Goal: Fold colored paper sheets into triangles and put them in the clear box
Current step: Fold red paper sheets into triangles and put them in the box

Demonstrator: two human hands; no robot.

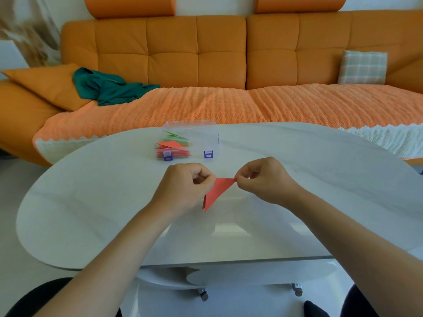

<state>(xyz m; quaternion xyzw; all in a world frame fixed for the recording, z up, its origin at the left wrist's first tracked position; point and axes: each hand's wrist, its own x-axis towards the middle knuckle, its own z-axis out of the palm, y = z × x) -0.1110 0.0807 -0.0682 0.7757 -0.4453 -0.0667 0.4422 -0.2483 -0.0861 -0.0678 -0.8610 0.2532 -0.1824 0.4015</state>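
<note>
Now: fold nearly finished, I judge — red triangle (217,192) aloft, short of clear box (207,136).
Left hand (183,188): fingers curled, pinching its edge.
Right hand (265,179): pinching top corner.
Next: I'd sharpen crease, then box it.

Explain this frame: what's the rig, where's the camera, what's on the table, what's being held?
There is no machine here, just a person working with two bare hands. The single camera is worn on the person's head and looks forward and down, so both arms reach in from the bottom. The left hand and right hand each pinch a red paper triangle, held just above a white table. Farther back on the table stands a clear box holding red and green folded papers. An orange sofa is behind.
</note>
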